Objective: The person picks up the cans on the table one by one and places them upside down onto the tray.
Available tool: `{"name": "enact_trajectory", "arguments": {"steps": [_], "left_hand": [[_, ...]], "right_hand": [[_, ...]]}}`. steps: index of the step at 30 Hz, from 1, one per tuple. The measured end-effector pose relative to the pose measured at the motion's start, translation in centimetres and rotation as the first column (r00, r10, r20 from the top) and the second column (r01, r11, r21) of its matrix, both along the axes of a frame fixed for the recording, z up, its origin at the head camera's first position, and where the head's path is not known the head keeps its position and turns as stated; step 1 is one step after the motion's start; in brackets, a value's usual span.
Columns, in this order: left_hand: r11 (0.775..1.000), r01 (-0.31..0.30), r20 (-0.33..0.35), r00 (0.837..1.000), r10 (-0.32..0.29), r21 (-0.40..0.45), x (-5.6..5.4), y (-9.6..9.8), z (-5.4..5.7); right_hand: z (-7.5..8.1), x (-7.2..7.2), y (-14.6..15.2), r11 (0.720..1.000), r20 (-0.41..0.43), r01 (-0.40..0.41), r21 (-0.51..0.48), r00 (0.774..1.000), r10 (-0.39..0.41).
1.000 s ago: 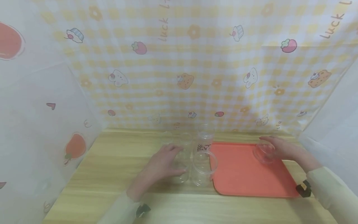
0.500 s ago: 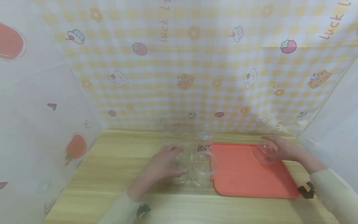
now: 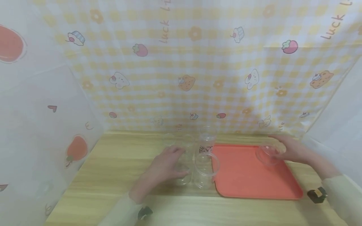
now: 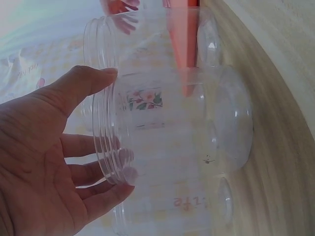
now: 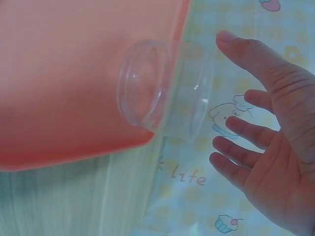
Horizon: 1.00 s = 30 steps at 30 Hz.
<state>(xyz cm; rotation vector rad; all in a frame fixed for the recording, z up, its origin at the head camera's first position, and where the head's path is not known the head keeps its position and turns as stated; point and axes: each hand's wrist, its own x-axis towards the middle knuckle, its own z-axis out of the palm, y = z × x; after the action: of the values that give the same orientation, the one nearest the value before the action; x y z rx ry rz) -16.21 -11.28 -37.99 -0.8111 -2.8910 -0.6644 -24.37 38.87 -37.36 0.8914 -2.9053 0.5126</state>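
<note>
My left hand (image 3: pixel 167 163) grips the threaded rim of a clear plastic jar (image 4: pixel 177 118), thumb on one side and fingers on the other. The jar stands on the wooden table. Close beside it is a second clear jar (image 3: pixel 205 179) with a wide mouth. Behind that stands a taller clear container (image 3: pixel 207 141) with a dark print low on it. My right hand (image 3: pixel 294 150) is spread, apart from a short clear plastic container (image 5: pixel 170 88) in the far right corner of the red tray (image 3: pixel 249 175).
More clear jars with round mouths, one of them a left-hand jar (image 3: pixel 169 138), stand behind my left hand. A checked cloth (image 3: pixel 181 62) hangs behind the table (image 3: pixel 121 163). White sheets close off both sides.
My right hand has let go of the short container and drawn back to the right; the container stays on the tray. My left hand has hardly moved.
</note>
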Motion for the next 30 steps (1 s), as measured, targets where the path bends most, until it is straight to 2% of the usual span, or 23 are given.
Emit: {"name": "enact_trajectory", "arguments": {"steps": [4, 8, 19, 30], "left_hand": [[1.0, 0.001, -0.006, 1.0, -0.002, -0.011, 0.1, 0.0, 0.4], [1.0, -0.003, -0.005, 1.0, 0.003, -0.02, 0.3, -0.1, 0.8], [1.0, -0.013, 0.007, 1.0, 0.013, 0.001, 0.7, -0.6, 1.3], [0.999, -0.039, -0.014, 0.999, 0.039, -0.016, 1.3, -1.3, 2.2]], "right_hand": [[0.3, 0.3, 0.0, 0.999, -0.095, -0.037, -0.01, 0.995, 0.036], [0.8, 0.8, -0.2, 0.999, -0.122, -0.04, -0.027, 0.992, 0.036], [1.5, 1.9, -0.4, 0.998, -0.066, -0.028, -0.059, 0.998, 0.024], [1.8, 3.1, 0.0, 0.993, -0.029, 0.021, -0.113, 0.999, -0.024]]}}
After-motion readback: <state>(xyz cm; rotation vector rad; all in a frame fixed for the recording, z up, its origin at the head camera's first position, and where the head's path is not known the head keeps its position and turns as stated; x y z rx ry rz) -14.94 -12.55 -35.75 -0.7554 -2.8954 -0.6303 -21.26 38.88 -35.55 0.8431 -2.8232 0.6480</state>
